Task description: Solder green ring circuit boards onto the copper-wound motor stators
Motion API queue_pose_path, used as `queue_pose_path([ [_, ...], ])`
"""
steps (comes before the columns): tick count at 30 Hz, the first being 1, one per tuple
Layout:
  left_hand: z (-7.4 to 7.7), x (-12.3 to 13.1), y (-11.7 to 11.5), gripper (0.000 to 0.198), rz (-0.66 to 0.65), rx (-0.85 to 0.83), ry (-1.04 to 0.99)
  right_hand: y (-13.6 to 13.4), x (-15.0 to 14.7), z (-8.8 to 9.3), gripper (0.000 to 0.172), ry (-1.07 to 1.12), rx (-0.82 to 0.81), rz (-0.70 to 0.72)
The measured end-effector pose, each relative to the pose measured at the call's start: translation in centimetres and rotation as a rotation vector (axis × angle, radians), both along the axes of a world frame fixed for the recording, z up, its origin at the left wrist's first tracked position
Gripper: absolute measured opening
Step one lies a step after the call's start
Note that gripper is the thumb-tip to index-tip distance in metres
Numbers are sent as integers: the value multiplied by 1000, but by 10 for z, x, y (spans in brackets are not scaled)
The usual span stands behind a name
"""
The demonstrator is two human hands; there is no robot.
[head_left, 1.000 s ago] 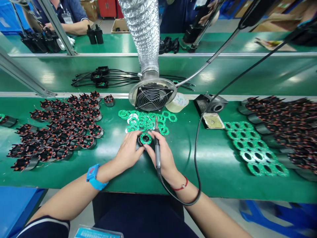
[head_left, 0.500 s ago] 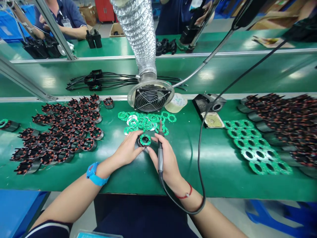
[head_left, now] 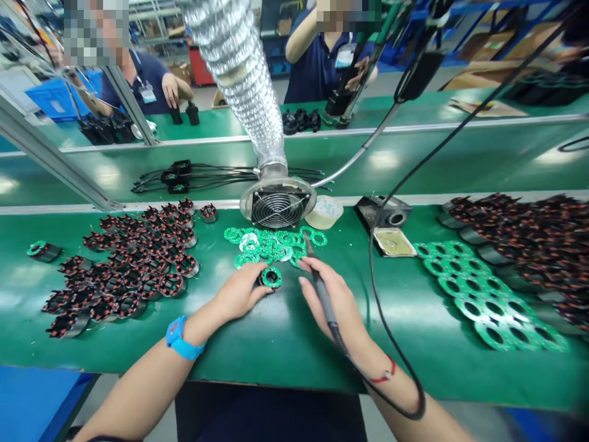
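My left hand [head_left: 242, 290] is closed around the side of a motor stator [head_left: 270, 285], which stands on the green bench with a green ring-shaped circuit board [head_left: 271, 277] on its top. A soldering iron [head_left: 322, 294] rests in my right hand [head_left: 334, 301], gripped between thumb and fingers, its tip pointing away from me. That hand is a little to the right of the stator and apart from it. Just beyond both hands lies a loose pile of green ring boards [head_left: 271, 245].
A fume extractor fan [head_left: 278, 209] hangs over the pile. Stators [head_left: 138, 270] cover the left side, with more stators [head_left: 529, 245] at far right beside board panels [head_left: 469, 285]. A soldering iron stand [head_left: 384, 215] and tray [head_left: 394, 242] sit right of centre. The iron's cable [head_left: 375, 276] loops rightward. Two co-workers stand opposite.
My right hand has drawn away to the right from the stator with the soldering iron. My left hand stays on the stator. The camera view has tilted up.
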State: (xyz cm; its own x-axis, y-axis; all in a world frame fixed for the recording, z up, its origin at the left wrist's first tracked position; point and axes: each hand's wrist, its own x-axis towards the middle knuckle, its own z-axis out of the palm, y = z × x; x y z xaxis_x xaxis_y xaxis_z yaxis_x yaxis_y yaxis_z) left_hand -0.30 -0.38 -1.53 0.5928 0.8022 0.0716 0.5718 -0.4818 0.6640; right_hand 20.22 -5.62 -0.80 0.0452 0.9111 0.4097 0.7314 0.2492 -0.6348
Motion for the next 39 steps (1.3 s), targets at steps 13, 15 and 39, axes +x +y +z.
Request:
queue_pose_path([
  [13, 41, -30, 70, 27, 622, 31, -380, 81, 86, -9, 48, 22, -128, -30],
  [15, 50, -36, 114, 28, 722, 69, -324, 74, 85, -6, 50, 21, -136, -60],
  [39, 50, -51, 140, 32, 578, 143, 784, 64, 82, -8, 28, -194, 431, 14],
])
